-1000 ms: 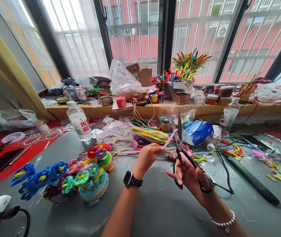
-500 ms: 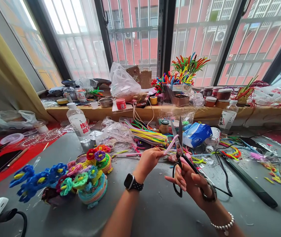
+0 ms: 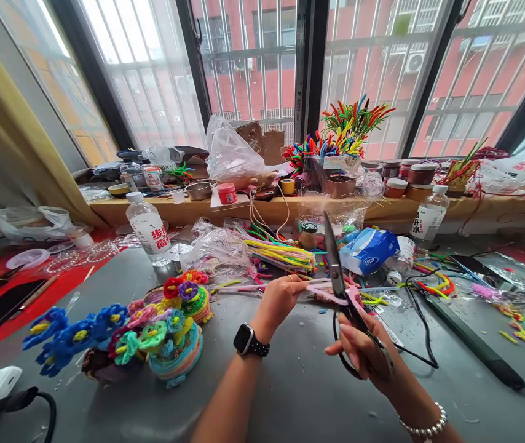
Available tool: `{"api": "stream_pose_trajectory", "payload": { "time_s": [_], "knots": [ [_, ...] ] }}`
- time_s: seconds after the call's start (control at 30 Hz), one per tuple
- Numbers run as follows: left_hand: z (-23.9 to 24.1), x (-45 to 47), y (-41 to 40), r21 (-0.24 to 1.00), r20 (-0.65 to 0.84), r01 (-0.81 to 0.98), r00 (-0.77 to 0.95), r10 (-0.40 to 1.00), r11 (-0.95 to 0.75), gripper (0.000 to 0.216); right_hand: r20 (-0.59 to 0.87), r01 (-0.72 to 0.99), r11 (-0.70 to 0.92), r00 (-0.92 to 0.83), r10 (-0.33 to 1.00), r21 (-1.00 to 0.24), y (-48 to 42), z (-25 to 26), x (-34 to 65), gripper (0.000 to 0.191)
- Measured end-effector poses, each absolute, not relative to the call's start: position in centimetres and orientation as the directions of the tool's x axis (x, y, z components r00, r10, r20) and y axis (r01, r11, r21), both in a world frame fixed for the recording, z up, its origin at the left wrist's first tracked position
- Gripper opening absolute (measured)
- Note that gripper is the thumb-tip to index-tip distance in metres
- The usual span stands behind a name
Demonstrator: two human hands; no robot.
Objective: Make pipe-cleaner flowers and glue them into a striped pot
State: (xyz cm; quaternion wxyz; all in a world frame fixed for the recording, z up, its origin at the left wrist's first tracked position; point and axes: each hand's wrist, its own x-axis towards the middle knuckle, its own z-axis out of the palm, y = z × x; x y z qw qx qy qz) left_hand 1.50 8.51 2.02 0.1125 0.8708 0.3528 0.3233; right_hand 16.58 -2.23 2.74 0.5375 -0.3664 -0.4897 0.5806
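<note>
Left hand (image 3: pixel 281 303) holds one pink stem (image 3: pixel 329 296); right (image 3: pixel 367 347), one pair of scissors (image 3: pixel 337 271).

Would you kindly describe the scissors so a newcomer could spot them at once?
Start at the grey table below the windows. Find the right hand, above a beaded bracelet. It holds the scissors, set apart from the colourful pipe cleaners behind by black handles and long metal blades.
</note>
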Motion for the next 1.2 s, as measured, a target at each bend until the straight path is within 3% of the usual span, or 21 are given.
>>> {"api": "stream_pose_trajectory", "payload": {
  "time_s": [0.23,0.43,0.57,0.7,0.8,0.9,1.0,1.1,1.2],
  "knots": [
    [1.8,1.1,9.1,0.408,0.522,0.653,0.407,0.750,-0.639,0.020,0.159,-0.142,0.157,-0.003,0.987,-0.977,-1.5,2.9,17.7,0.033],
    [2.8,-0.8,10.1,0.663,0.518,0.594,0.075,0.852,-0.455,0.014,0.136,-0.009,0.142,0.233,0.963,-0.990,-1.0,3.1,18.4,0.026],
    [3.0,-2.1,10.6,0.738,0.453,0.572,-0.026,0.891,-0.358,0.013,0.151,-0.022,0.163,0.274,0.950,-0.986,-1.0,3.0,18.5,0.031],
    [2.4,-2.3,11.1,0.673,0.448,0.641,0.045,0.893,-0.370,0.022,0.149,0.041,0.143,0.282,0.948,-0.989,-0.8,2.7,19.2,0.026],
    [2.1,-2.0,11.1,0.592,0.437,0.718,0.094,0.894,-0.365,0.024,0.123,0.237,0.052,0.297,0.947,-0.970,-0.4,2.6,20.6,0.028],
    [2.4,-2.1,10.9,0.561,0.386,0.772,0.075,0.919,-0.299,0.022,0.206,0.540,-0.008,0.336,0.919,-0.842,0.2,2.6,22.5,0.030],
    [3.2,-2.7,10.5,0.516,0.304,0.831,0.050,0.951,-0.208,0.031,0.306,0.766,-0.081,0.349,0.886,-0.638,0.5,2.3,24.4,0.031],
    [3.8,-3.5,10.4,0.476,0.203,0.854,0.126,0.971,-0.211,0.031,0.348,0.878,-0.193,0.363,0.864,-0.439,0.1,1.8,26.1,0.032],
    [3.9,-4.0,10.5,0.426,0.079,0.882,0.187,0.979,-0.203,0.027,0.327,0.912,-0.233,0.345,0.880,-0.337,-0.6,0.9,27.8,0.032]
  ]
}}
